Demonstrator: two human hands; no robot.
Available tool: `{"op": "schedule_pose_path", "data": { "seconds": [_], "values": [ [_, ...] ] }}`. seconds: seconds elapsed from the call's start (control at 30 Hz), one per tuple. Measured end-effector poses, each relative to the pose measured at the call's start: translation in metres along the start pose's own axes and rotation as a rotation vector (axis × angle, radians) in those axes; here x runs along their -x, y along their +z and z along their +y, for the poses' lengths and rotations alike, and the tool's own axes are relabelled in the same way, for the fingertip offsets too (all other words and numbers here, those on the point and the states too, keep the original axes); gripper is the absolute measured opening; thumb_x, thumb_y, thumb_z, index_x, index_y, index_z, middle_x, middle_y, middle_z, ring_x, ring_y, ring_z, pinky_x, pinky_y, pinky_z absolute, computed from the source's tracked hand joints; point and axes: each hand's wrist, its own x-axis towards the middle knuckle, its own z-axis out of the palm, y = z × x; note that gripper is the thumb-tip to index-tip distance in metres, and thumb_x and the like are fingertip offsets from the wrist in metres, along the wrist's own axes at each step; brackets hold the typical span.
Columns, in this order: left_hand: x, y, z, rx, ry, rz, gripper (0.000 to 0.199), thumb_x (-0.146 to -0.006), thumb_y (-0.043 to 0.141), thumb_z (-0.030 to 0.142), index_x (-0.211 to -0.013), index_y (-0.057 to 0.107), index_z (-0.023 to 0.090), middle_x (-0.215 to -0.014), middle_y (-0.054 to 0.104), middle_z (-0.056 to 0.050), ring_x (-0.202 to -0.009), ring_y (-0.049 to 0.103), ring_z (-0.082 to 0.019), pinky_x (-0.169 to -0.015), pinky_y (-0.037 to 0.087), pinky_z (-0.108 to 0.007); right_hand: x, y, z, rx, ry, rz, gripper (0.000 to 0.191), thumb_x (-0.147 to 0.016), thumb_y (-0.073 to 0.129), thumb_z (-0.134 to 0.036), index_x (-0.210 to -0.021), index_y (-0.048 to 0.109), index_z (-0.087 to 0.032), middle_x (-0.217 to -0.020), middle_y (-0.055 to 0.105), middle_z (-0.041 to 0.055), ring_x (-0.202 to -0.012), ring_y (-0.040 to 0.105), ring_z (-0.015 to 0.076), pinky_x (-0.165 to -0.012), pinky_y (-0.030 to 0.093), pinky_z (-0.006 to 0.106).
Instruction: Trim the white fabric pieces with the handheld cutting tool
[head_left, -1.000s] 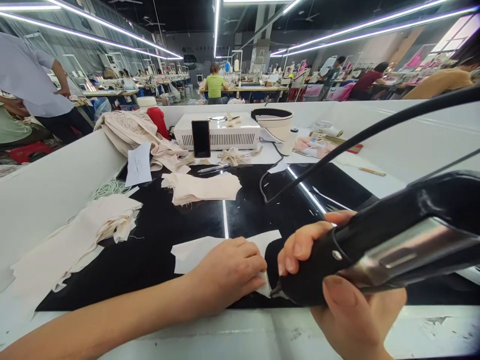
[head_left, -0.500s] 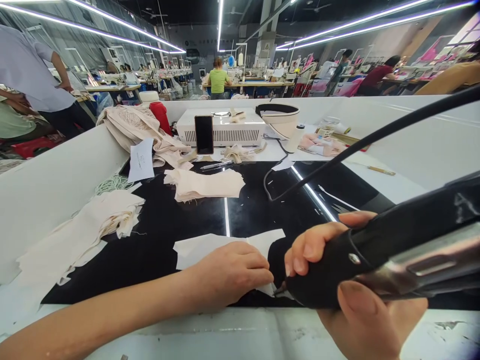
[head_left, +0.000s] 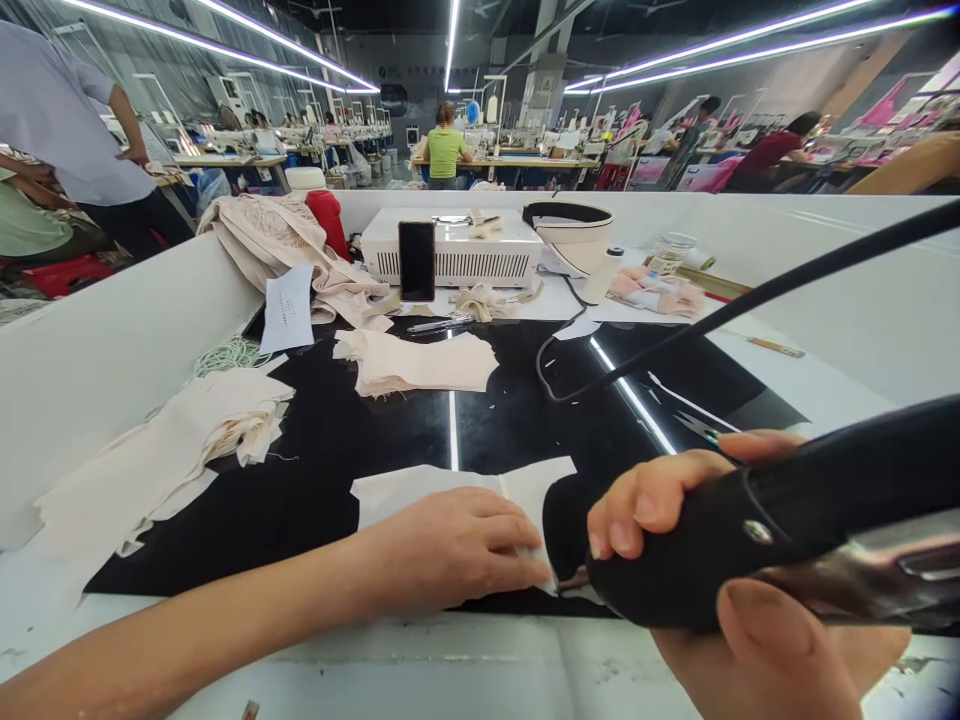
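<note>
My left hand (head_left: 469, 545) lies over a pale cut fabric piece (head_left: 394, 493) on the black board (head_left: 322, 520), its fingers resting on the cloth. In my right hand (head_left: 795, 645) is a corded black handheld tool (head_left: 682, 560) with a shiny metal lever along its underside. My fingers and thumb wrap round the tool's body. Its thin tip (head_left: 576, 582) meets or nearly meets the fabric's right edge, close to my left fingertips. A stack of cream fabric pieces (head_left: 420, 362) lies farther back on the board, and a larger pile (head_left: 172, 440) lies at the left.
A black cord (head_left: 750, 300) arches over the right side. Behind the board stand a white vented box (head_left: 457, 258), a phone (head_left: 417, 262) and a cream bin (head_left: 570, 240). Small snips (head_left: 696, 425) lie at right. White partitions (head_left: 90, 390) border the table; several people sit beyond.
The view has shifted slightly. My right hand and the tool have drawn a little to the right, and my left fingers are slightly more spread on the fabric.
</note>
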Motion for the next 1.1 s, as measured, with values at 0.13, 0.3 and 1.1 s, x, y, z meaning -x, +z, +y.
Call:
{"op": "schedule_pose_path", "data": {
  "seconds": [0.13, 0.3, 1.1],
  "values": [
    [-0.0006, 0.0007, 0.001, -0.003, -0.006, 0.009, 0.033, -0.125, 0.048, 0.016, -0.127, 0.082, 0.015, -0.126, 0.083, -0.007, -0.117, 0.076, -0.022, -0.114, 0.057, -0.032, 0.0013, -0.0019, 0.0004, -0.023, 0.008, -0.014, 0.043, -0.092, 0.099, -0.042, -0.123, 0.073, -0.03, -0.08, 0.075, -0.0031, -0.062, 0.069, 0.0184, -0.055, 0.061, 0.031],
    [-0.0001, 0.0007, 0.0008, -0.009, -0.001, -0.006, 0.035, -0.125, 0.047, 0.015, -0.129, 0.081, 0.014, -0.125, 0.083, -0.008, -0.118, 0.076, -0.022, -0.115, 0.057, -0.033, 0.0022, -0.0023, -0.0011, -0.026, 0.017, -0.012, 0.043, -0.092, 0.099, -0.043, -0.123, 0.072, -0.03, -0.081, 0.075, -0.0029, -0.063, 0.069, 0.0189, -0.056, 0.062, 0.033],
    [0.006, 0.0006, 0.0039, -0.02, 0.005, 0.002, 0.033, -0.125, 0.046, 0.015, -0.129, 0.079, 0.014, -0.123, 0.084, -0.007, -0.117, 0.075, -0.021, -0.117, 0.056, -0.031, 0.0027, 0.0009, -0.002, 0.011, -0.005, 0.044, 0.046, -0.089, 0.1, -0.046, -0.121, 0.072, -0.03, -0.08, 0.072, -0.0031, -0.06, 0.065, 0.0182, -0.054, 0.059, 0.032]
  ]
}}
